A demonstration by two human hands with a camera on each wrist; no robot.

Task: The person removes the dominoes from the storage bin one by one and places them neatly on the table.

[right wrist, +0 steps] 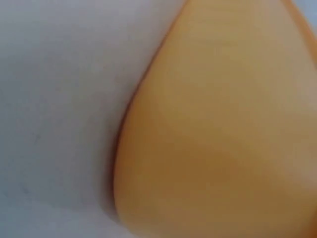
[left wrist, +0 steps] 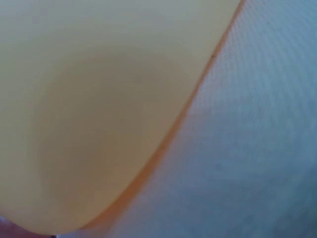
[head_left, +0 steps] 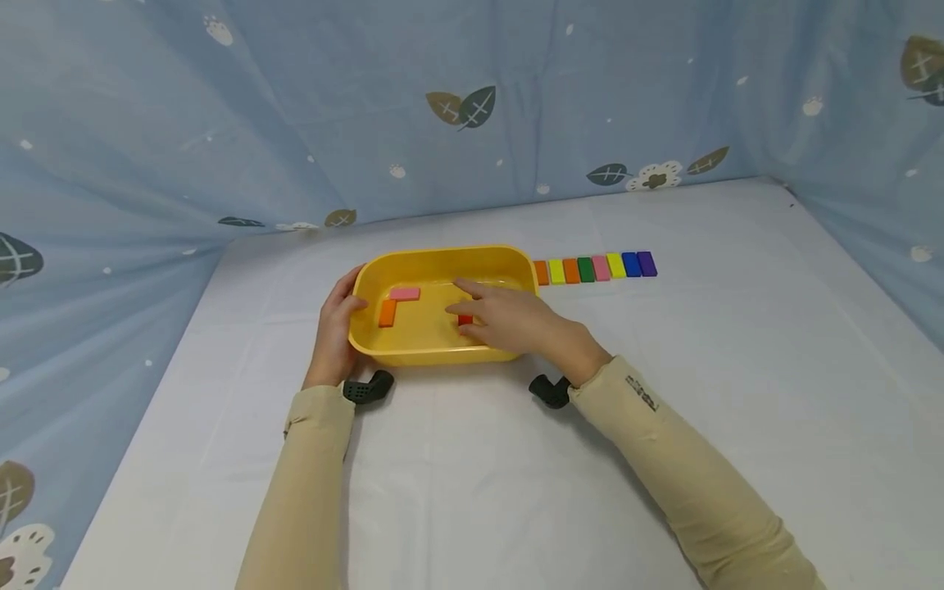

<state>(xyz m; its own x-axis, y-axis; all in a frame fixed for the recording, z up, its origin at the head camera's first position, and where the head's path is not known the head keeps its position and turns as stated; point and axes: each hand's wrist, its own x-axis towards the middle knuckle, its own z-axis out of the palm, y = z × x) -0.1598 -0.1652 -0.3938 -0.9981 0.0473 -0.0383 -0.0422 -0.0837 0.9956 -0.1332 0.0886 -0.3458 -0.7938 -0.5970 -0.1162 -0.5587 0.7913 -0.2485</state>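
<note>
A yellow plastic tub (head_left: 428,356) stands on the white cloth, its wall filling much of both wrist views. My left hand (head_left: 335,332) grips its left end, thumb over the rim. Over the tub's right half, my right hand (head_left: 509,318) reaches in with spread fingers. A red block (head_left: 465,319) lies by those fingertips, partly covered by them; whether they touch it I cannot tell. Inside on the left lie a pink block (head_left: 405,293) and an orange block (head_left: 387,313), nearly forming a corner. Neither hand shows clearly in the wrist views.
Right of the tub, several domino-like blocks stand side by side in a row, from an orange one (head_left: 542,272) through a green one (head_left: 586,270) to a purple one (head_left: 646,263). Black wrist devices (head_left: 369,388) sit at both cuffs. A blue patterned curtain (head_left: 472,164) hangs behind.
</note>
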